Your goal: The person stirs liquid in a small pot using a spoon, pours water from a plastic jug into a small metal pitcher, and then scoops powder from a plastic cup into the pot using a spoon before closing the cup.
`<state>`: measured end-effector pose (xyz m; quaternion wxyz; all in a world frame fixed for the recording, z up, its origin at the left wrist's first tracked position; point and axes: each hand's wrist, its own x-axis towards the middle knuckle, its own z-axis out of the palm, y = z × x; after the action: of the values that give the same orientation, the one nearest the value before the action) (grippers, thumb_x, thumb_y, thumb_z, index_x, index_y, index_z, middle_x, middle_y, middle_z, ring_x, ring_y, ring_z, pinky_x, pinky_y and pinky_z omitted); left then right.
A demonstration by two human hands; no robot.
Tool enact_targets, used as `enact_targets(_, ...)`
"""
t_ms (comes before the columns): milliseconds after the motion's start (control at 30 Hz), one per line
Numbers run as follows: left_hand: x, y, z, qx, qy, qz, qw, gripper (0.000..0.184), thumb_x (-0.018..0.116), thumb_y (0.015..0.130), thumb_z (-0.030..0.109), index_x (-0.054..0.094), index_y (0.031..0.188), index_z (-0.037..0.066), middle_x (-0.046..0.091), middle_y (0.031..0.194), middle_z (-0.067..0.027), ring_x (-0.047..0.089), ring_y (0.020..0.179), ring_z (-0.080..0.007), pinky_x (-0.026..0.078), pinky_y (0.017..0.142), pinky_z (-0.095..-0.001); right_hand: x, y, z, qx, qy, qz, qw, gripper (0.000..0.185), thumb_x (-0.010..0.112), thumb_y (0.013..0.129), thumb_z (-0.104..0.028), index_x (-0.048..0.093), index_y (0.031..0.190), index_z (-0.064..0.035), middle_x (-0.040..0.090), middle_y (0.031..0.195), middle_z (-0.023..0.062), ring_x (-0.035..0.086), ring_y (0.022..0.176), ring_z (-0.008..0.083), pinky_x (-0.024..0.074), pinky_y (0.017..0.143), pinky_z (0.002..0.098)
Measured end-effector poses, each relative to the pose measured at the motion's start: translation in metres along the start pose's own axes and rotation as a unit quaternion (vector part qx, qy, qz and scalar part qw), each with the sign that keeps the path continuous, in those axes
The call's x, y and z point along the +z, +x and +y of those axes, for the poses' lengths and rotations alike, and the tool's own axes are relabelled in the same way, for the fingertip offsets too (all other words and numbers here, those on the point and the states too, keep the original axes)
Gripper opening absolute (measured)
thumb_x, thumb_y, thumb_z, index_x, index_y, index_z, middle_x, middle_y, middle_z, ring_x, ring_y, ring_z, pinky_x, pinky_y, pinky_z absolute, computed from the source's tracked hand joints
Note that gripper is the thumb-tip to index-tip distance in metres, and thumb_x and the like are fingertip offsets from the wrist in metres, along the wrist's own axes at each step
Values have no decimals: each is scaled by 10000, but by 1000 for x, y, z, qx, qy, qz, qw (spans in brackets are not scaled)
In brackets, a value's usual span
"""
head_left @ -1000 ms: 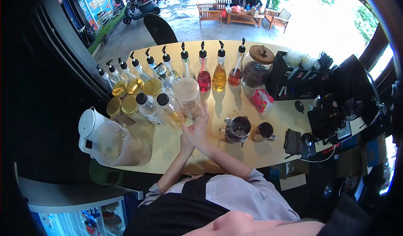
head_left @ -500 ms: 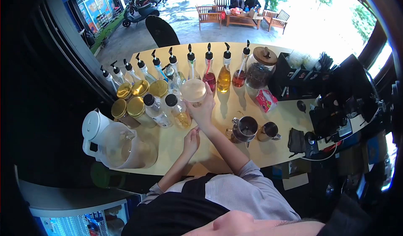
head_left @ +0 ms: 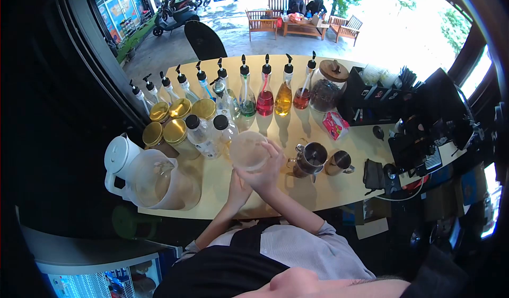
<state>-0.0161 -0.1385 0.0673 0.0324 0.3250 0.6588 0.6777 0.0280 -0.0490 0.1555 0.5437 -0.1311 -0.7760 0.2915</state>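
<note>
A translucent plastic cup is tilted towards me, its round face pointing up at the camera. My right hand is closed around its right and near side. Just below it, my left hand is close to the right wrist, its fingers largely hidden behind the right hand and the cup. Two black-capped bottles stand beyond the cup to the left, the nearer one partly covered by it. To the right of the cup, a metal pitcher sits beside a smaller metal pitcher.
Pump bottles line the far edge of the wooden counter. Gold-lidded jars and white plastic jugs are at the left. A wooden-lidded jar, a tissue pack and a black organizer stand at the right.
The cup has come nearer to my body and tilted more towards me in my right hand. My left hand has moved up close beneath the right one.
</note>
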Motion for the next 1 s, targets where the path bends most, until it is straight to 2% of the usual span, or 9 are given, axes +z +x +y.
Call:
enact_targets(33, -5, 3, 18, -2, -1, 0, 1000, 484, 622, 795, 54, 491, 1252, -36, 531, 1273, -181, 492, 1223, -256, 367, 1032, -368, -5, -5, -5, 1, -1, -1, 1000, 905, 878, 515, -291, 397, 1257, -94, 486, 1239, 140, 463, 1139, 300, 320, 954, 424)
enact_targets(100, -18, 5, 38, -20, 32, -154, 987, 545, 746, 710, 114, 532, 1200, 8, 593, 1190, -152, 563, 1133, -249, 443, 941, -374, -11, -16, -11, 15, 8, -77, 997, 911, 902, 482, -218, 383, 1218, -85, 428, 1227, 164, 446, 1129, 321, 364, 975, 426)
enact_targets(200, -25, -15, 8, -98, 18, -109, 989, 596, 800, 669, 169, 547, 1194, 45, 630, 1120, -127, 604, 1067, -249, 486, 878, -378, -13, -39, -10, 42, 83, -88, 992, 881, 916, 481, -232, 376, 1163, -92, 449, 1183, 176, 453, 1133, 327, 410, 947, 431)
enact_targets(300, -40, -32, -11, -42, 68, -114, 990, 624, 808, 661, 208, 539, 1198, 42, 627, 1118, -134, 616, 1044, -268, 502, 852, -373, -18, -55, -20, 40, 103, -87, 990, 842, 923, 503, -267, 359, 1101, -82, 447, 1192, 206, 458, 1161, 333, 437, 943, 442)
enact_targets(433, -45, -47, -54, -71, 40, -95, 992, 659, 818, 633, 245, 536, 1195, 49, 625, 1117, -140, 631, 1010, -280, 511, 841, -370, -23, -56, -26, 50, 123, -108, 985, 814, 922, 523, -302, 339, 1042, -74, 438, 1212, 234, 449, 1195, 343, 433, 961, 455)
enact_targets(633, -62, -41, -54, -81, 41, -154, 984, 713, 832, 569, 312, 549, 1180, 78, 631, 1091, -151, 636, 971, -305, 521, 815, -389, -27, -52, -34, 98, 219, -94, 966, 760, 915, 507, -368, 385, 964, -70, 525, 1199, 204, 546, 1073, 320, 377, 960, 445)
enact_targets(733, -73, -32, -25, 70, 260, -243, 932, 725, 839, 552, 329, 553, 1171, 83, 627, 1077, -141, 621, 981, -299, 512, 829, -386, -42, -38, -38, 28, 88, -171, 981, 755, 917, 495, -360, 374, 941, -86, 556, 1177, 179, 518, 1105, 310, 380, 956, 430)
enact_targets(933, -73, -19, -22, 24, 47, -331, 942, 839, 847, 582, 265, 442, 1289, 68, 510, 1264, -102, 513, 1160, -225, 436, 965, -367, -52, -15, -27, -14, 95, -285, 954, 752, 919, 477, -353, 381, 938, -103, 573, 1185, 162, 535, 1097, 267, 372, 956, 396)
enact_targets(1000, -73, -18, -19, 13, 22, -344, 939, 879, 850, 592, 244, 405, 1328, 63, 471, 1327, -90, 478, 1219, -201, 411, 1010, -360, -46, -16, -14, 148, 427, -340, 825, 784, 919, 486, -338, 371, 996, -102, 564, 1199, 173, 525, 1148, 249, 384, 991, 387)
